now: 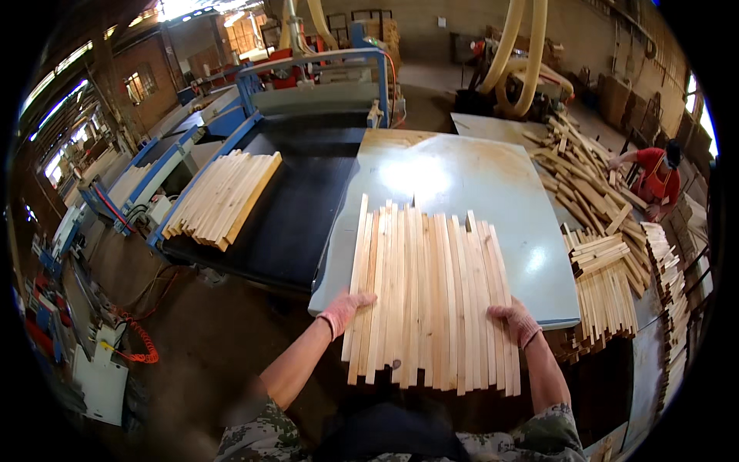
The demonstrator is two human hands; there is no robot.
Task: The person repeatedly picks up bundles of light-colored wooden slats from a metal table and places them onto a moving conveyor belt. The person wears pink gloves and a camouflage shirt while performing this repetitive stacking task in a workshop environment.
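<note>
Head view. Sticks (431,300), pale wood, a broad row side by side, lying lengthwise near to far. Far ends over the grey table (493,177); near ends jut past its near edge, toward the body. Ends staggered, the leftmost stick reaching furthest out. Whether the row rests on the table or is slightly lifted: cannot tell.

Left hand (346,312), gloved, grips the row's left side, thumb over the top. Right hand (517,319), gloved likewise, grips the right side, thumb also on top. Hands well apart, the whole row between them, pressed from both sides; other fingers mostly hidden.

Step in hand, as I judge it: handling the row as one load, at the table's near edge. Next move likely calls for steady, equal inward pressure and a level carry or slide; slack on either side could let middle sticks drop out.

Left of the table, a black belt (308,196) bears a second batch (223,196) on its left part, similarly laid. Far right, a heap (581,173) of loose wood; beyond it a co-worker (658,177) in red.
</note>
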